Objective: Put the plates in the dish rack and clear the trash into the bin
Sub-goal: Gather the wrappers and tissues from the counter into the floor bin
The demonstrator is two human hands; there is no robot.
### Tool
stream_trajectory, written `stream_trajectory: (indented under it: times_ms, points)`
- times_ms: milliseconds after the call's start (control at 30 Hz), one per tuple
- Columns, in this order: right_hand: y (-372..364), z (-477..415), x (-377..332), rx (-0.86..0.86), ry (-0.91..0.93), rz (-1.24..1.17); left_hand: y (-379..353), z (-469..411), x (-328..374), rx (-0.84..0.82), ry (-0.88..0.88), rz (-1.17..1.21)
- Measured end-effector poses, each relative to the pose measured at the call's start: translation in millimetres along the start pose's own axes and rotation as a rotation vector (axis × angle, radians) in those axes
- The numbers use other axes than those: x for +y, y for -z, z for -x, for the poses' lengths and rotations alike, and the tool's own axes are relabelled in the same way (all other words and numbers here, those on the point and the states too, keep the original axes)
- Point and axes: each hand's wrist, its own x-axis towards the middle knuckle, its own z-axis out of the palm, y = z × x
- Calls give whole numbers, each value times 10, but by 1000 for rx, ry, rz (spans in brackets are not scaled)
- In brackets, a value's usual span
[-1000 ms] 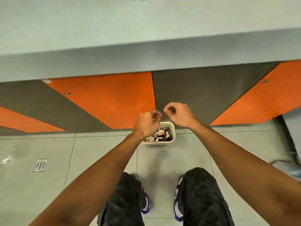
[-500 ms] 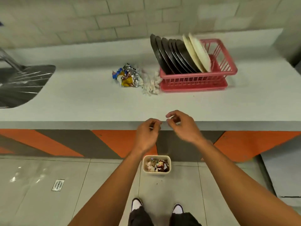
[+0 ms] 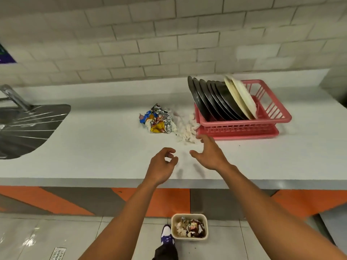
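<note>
Since the plates [image 3: 212, 102] stand in the dish rack [image 3: 272, 117], we are clearing trash: our released right hand [image 3: 208, 154] must gather the paper scraps [image 3: 185, 132]; our left hand [image 3: 161, 166], loosely curled, holds nothing.

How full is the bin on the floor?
Partly full: the bin holds crumpled wrappers and white paper scraps, all lying below its rim.

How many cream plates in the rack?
2. Both stand in the pink dish rack, right of the dark plates: the outer cream plate overlaps the inner cream plate. More may be hidden.
</note>
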Motion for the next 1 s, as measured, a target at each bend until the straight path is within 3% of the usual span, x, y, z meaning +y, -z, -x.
stream_trajectory:
  times_ms: [233, 433, 600, 1000]
  points:
    - [-303, -761, -162, 40, -85, 17, 111, -992, -244, -193, 16, -71]
    - [-519, -1239, -294, 38, -158, 168, 5, -1533, -228, -314, -40, -55]
    - [-607, -1481, -135, -30, -245, 243, -169, -1699, -178, -331, -54, -133]
    - [-665, -1709, -110, -98, -221, 440, -349, -1885, -132, -245, -117, -207]
